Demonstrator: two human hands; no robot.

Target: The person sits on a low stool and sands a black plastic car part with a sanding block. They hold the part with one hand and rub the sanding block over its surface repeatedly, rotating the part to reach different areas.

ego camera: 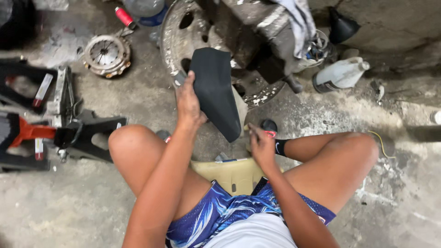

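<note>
You are seated low on the concrete floor [92,206], knees spread, so the work sits between your legs within easy reach of both hands.

Directly ahead, a large, paint-spattered steel wheel rim [183,41] lies flat on the floor and serves as a base for the heavy grey metal block [250,27] standing on it; a rag [298,18] is draped over that block.

To your left, the red and black jack stands [41,133] are parked clear of your legs. A round clutch plate [107,55] lies on the floor beyond them, well apart from the work.

The black curved panel [216,92] is held upright in front of the rim, narrow end pointing down. Your left hand [189,103] is clenched around its left edge, steadying it at a height where its face can be seen. The beige plastic piece [232,174] rests between your thighs, below the panel.

Your right hand [261,147] is lower, near the panel's bottom tip, fingers curled; whether it grips anything cannot be determined.

To the right, a white plastic bottle [342,73] lies on its side near a black funnel [342,27].
</note>
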